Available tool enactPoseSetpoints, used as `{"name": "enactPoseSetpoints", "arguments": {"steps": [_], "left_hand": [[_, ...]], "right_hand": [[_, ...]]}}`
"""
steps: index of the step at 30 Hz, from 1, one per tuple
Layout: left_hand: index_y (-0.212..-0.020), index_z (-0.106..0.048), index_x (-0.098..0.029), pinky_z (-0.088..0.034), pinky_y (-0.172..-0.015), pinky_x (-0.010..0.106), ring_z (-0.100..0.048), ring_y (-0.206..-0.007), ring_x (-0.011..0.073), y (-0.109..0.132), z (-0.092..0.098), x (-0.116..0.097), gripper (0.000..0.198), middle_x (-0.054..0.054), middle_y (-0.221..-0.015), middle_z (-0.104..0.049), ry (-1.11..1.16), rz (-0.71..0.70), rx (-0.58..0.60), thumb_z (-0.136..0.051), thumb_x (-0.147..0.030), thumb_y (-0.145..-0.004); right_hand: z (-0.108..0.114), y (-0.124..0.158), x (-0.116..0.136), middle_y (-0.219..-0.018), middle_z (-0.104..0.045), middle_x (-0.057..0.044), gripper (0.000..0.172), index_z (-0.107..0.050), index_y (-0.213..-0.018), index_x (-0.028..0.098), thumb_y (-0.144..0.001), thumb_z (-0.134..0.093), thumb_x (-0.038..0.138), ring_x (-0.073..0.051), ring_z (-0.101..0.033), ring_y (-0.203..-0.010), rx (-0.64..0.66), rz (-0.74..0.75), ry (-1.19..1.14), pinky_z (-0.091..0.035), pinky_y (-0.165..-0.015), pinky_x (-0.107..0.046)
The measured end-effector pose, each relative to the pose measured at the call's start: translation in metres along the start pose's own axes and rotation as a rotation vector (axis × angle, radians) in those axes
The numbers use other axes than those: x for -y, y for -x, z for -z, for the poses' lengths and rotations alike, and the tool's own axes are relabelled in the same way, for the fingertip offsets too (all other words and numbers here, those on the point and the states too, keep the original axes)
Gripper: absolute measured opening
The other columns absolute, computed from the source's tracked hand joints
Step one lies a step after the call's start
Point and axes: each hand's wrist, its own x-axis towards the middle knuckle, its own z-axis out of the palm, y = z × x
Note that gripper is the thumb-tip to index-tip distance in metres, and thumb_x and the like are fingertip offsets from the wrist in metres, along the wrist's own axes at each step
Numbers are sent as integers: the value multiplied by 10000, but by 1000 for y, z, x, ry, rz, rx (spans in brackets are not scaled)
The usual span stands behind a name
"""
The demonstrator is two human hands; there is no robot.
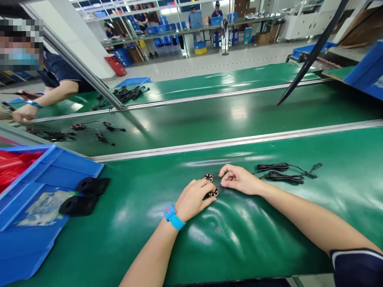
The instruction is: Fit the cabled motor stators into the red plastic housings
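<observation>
My left hand [194, 198], a blue band on its wrist, rests on the green belt [245, 239] with fingers curled over a small round ring part [213, 192]. My right hand [237, 179] pinches thin black wires beside a second ring part [208, 176]. The two hands almost touch. Both ring parts are dark with small reddish dots around them. A bundled black cable [283, 172] lies just right of my right hand, its plug end trailing further right.
A blue bin [32, 207] stands at the left with two black pads [83, 195] on its rim and red material inside. Across the middle belt a co-worker's hands [25, 111] work near loose black cables [89, 131]. Another blue bin [366, 75] sits far right.
</observation>
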Motion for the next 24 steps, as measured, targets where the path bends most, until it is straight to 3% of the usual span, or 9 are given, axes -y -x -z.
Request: {"name": "enactPoseSetpoints", "arguments": {"steps": [10,14,18,21,24], "left_hand": [[-953,-602,-231,-412,-809,333,-596,-1011,206,0,-1,3,140,-4,-1030,-646,15,-2,22,-718,-230,-874],[-962,-641,-233,-448,-890,366,-577,-1039,230,2,0,3,147,27,-1094,-614,-22,-4,-16,-739,-260,-856],[-992,-673,-245,-492,-873,388,-573,-1002,239,3,1,4,131,63,-1198,-567,-80,14,-58,-711,-290,-875],[-1014,-669,-250,-505,-885,426,-581,-1052,263,2,0,7,109,68,-1305,-548,-130,-4,-68,-652,-289,-914],[-1027,-662,-261,-518,-873,434,-586,-1117,284,3,-3,13,136,57,-1314,-572,-166,-63,-99,-556,-315,-959]], "right_hand": [[-3,-2,-2,-851,-717,-41,274,-527,-970,189,-796,-670,344,-176,-677,-793,-54,-25,64,-505,-753,-302],[4,3,14,-912,-710,-46,268,-559,-1010,193,-837,-653,376,-185,-676,-846,-66,20,140,-521,-811,-327],[40,24,47,-1098,-666,-49,264,-621,-1044,223,-892,-622,438,-211,-623,-1024,-172,166,408,-479,-943,-354],[82,52,55,-1195,-629,-54,312,-628,-1097,258,-871,-652,472,-254,-575,-1122,-187,117,627,-445,-975,-396],[118,85,42,-1325,-553,-80,386,-648,-1066,254,-759,-772,453,-315,-463,-1275,-187,26,821,-362,-1054,-470]]}}
